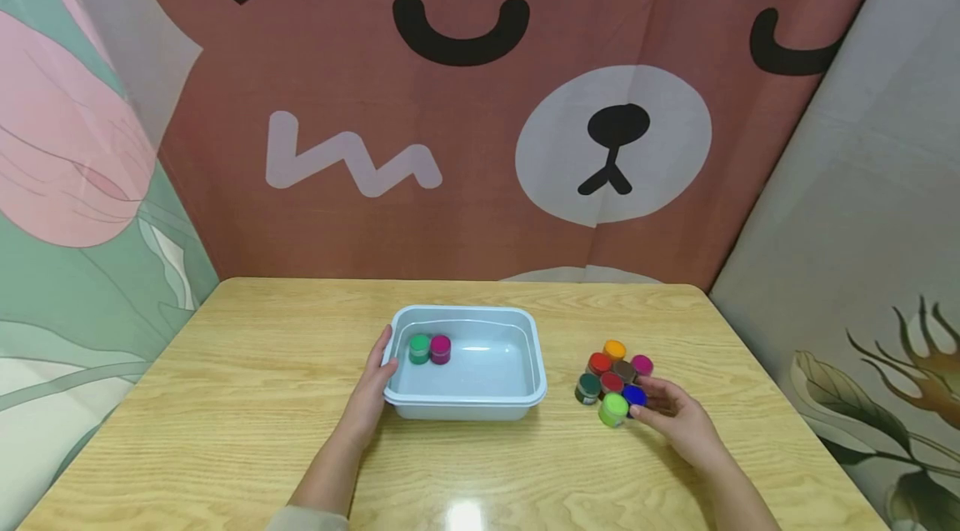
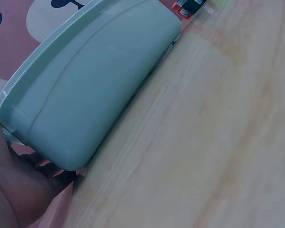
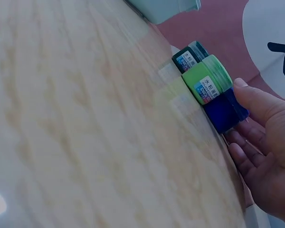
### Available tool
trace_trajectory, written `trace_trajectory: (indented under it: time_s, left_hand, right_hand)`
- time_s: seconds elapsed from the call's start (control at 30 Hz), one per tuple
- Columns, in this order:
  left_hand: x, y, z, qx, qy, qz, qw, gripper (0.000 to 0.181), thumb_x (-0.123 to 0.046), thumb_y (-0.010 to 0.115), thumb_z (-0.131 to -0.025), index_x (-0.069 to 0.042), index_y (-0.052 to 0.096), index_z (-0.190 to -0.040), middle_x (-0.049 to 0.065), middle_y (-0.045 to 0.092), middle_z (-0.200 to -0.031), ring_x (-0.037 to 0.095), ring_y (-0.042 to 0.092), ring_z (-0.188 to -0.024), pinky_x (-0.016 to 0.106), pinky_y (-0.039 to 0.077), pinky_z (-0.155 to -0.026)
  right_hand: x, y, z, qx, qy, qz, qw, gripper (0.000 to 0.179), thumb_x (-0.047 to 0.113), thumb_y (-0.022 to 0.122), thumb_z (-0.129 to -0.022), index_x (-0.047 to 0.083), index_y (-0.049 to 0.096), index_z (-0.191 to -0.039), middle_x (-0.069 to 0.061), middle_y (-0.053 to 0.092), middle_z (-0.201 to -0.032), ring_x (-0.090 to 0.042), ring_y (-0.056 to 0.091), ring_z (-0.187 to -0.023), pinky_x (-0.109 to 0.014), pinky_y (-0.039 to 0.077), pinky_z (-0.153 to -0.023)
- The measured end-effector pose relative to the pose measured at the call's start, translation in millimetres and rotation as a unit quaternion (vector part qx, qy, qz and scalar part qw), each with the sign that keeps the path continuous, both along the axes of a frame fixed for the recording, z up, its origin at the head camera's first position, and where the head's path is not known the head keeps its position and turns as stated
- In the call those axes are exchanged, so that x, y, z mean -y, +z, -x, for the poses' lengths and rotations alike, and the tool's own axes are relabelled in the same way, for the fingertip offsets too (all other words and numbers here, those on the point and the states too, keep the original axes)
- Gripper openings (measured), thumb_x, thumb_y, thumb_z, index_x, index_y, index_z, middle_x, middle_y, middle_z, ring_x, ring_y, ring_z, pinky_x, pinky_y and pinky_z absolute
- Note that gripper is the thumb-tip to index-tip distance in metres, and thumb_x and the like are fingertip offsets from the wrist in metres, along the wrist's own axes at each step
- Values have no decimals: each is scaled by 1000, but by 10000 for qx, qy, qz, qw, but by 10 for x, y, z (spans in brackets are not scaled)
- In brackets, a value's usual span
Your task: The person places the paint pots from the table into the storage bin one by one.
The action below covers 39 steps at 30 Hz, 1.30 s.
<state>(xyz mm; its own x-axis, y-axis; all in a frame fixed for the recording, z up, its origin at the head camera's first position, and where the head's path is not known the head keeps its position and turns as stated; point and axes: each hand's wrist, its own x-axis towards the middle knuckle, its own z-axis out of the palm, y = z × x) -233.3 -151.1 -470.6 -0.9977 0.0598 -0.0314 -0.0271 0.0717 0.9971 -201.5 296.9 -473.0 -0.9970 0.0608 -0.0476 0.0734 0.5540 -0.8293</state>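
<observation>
On the table sits a pale blue plastic tub (image 1: 465, 412), gripped by my left hand (image 1: 369, 392) at its left side, thumb over the rim. Inside, at the tub's left, a green paint jar (image 1: 419, 350) and a magenta paint jar (image 1: 440, 350) stand side by side. My right hand (image 1: 681, 423) holds a blue paint jar (image 3: 222, 112) between thumb and fingers at the near right of a cluster of jars. Touching it is a lime green paint jar (image 1: 613, 409); a dark green paint jar (image 1: 588, 388) stands left of that one.
Farther back in the cluster are an orange jar (image 1: 614, 349), two red jars, a brown jar (image 1: 624, 371) and another magenta jar (image 1: 642, 365). The wooden table (image 1: 285, 364) ends at a bear-print curtain (image 1: 465, 231) behind, with more printed fabric on both sides.
</observation>
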Motion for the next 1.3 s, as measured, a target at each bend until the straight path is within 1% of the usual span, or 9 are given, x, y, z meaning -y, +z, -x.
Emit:
trace_trajectory:
  time_s: [0.13,0.33,0.57,0.73,0.83,1.0,1.07,1.17,1.3]
  left_hand:
    - [-3,0,1,1,-2,5,10000,58,-26,31,-105,-27,10,-159,6,2,-167,35,-5,-154,65,-2,-119]
    - [-1,4,5,32,4,24,10000,58,-26,31,-105,-28,10,-159,6,2,-167,35,-4,-154,65,-2,-119]
    - [-1,10,-4,19,-5,10,10000,58,-26,31,-105,-29,10,-159,6,2,-167,35,-5,-154,65,-1,-119]
    - [-4,16,-9,14,-15,2,10000,58,-27,31,-105,-29,9,-159,6,2,-167,35,-5,-154,65,-1,-119]
    - [-3,15,-8,16,-16,-9,10000,58,-27,31,-105,-29,9,-159,6,2,-167,35,-5,-153,65,-1,-119]
    - [1,9,0,24,6,-15,10000,58,-27,31,-105,-29,9,-159,5,2,-167,35,-5,-153,65,-2,-119]
    - [2,6,3,43,6,-5,10000,58,-27,31,-105,-30,9,-159,5,2,-167,35,-5,-153,66,-2,-119]
    - [2,-5,7,58,-11,-7,10000,58,-28,31,-105,-30,9,-159,6,2,-167,36,-5,-153,66,-2,-118]
    - [5,-19,10,-20,-25,-99,9999,58,-28,32,-105,-28,10,-159,7,3,-167,36,-4,-153,65,-1,-119]
  right_hand:
    - [-25,-31,17,73,32,-50,10000,62,27,73,-89,2,48,-141,-20,59,-129,-14,59,-105,-17,51,-80]
    - [-33,-38,38,205,38,-120,9997,64,31,72,-89,2,48,-141,-19,60,-127,-19,60,-107,-18,52,-78]
    - [-18,-37,42,187,1,-310,9993,65,33,73,-88,2,50,-140,-20,61,-126,-26,62,-110,-19,51,-79]
    - [-9,-37,45,175,-22,-366,9992,64,33,73,-88,2,50,-139,-20,62,-126,-28,62,-111,-19,50,-80]
    - [-7,-35,44,154,-39,-392,9991,63,33,72,-88,2,51,-139,-20,62,-126,-27,62,-110,-22,51,-82]
    - [5,-18,36,125,-102,-399,9991,61,34,71,-89,3,53,-138,-19,63,-125,-26,61,-111,-32,52,-89]
    - [12,-5,31,133,-149,-397,9990,60,35,71,-89,5,53,-138,-18,63,-126,-25,61,-111,-33,52,-90]
    - [19,30,19,124,-179,-385,9990,60,35,70,-90,4,53,-137,-17,63,-125,-23,62,-109,-30,50,-89]
    - [25,97,6,66,-233,-344,9991,60,34,70,-90,2,52,-137,-17,63,-124,-16,61,-105,-24,48,-86]
